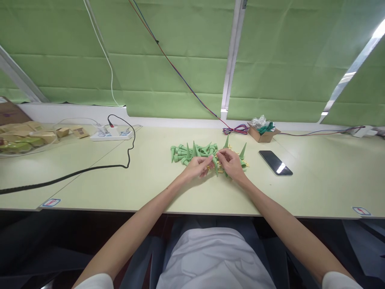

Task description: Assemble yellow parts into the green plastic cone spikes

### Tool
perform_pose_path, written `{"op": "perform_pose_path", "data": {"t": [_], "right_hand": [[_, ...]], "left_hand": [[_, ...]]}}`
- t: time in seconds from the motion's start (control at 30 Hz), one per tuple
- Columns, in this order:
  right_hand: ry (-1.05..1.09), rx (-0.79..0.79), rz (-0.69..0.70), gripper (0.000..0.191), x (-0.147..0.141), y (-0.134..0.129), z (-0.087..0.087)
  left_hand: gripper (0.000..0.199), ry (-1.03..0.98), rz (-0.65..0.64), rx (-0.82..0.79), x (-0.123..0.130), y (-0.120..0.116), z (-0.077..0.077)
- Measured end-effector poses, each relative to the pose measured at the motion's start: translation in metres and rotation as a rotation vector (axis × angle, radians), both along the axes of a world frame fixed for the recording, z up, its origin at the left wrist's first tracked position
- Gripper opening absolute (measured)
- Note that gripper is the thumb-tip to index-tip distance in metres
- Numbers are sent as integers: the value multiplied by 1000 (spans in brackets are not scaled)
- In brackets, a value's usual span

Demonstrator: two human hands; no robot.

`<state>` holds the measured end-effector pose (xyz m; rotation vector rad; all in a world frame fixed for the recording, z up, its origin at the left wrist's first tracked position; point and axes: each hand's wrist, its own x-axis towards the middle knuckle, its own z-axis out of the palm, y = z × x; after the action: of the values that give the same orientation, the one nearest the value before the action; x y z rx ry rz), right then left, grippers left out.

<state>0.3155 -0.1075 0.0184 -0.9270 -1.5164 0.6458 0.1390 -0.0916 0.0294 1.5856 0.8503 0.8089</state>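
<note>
Several green cone-shaped pieces (194, 150) lie heaped on the pale table (144, 180), some standing with their tips up. My left hand (198, 166) is closed on one green cone (215, 164), whose tip points down. Close beside it on the right, my right hand (230, 162) has its fingertips pinched at the top of that cone; anything small between them is hidden. Small yellow pieces (247, 164) show around and behind my right hand, among more green cones.
A black phone (275, 162) lies to the right. Behind it stands a small cardboard box (261, 135) with plastic and green material. At the left are a power strip (112, 134), a black cable (90, 169) and wrapped packages (27, 138).
</note>
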Motion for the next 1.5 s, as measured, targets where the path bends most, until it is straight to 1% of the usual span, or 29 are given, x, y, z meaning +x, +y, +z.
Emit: {"op": "perform_pose_path", "data": {"t": [0.13,0.27,0.33,0.47,0.6,0.7,0.83,1.07,1.27,1.4,1.5], "right_hand": [[-12,-2,-5,33,2,1,-2],[-14,1,-4,33,2,2,-3],[-12,4,2,33,2,1,-2],[-22,7,-1,32,2,0,-1],[-52,17,-8,32,2,-2,1],[-64,16,-12,33,1,-2,1],[-67,7,-16,33,0,-2,2],[-53,-7,-2,34,-1,-3,5],[-68,-20,13,36,0,-3,5],[-64,-15,20,37,-1,-4,4],[-60,-8,29,37,-1,-4,4]], "left_hand": [[52,16,-8,23,-2,-1,0],[45,80,-20,108,-4,-6,4],[41,128,20,200,-4,-9,5],[39,181,167,467,-2,-9,4],[34,198,206,692,-1,-3,-4],[29,206,212,781,-2,1,-9],[25,199,227,837,-2,2,-12],[21,181,222,859,-2,2,-12],[12,158,219,904,-3,1,-13],[14,168,233,907,-3,2,-14],[18,183,263,863,-2,2,-13]]}}
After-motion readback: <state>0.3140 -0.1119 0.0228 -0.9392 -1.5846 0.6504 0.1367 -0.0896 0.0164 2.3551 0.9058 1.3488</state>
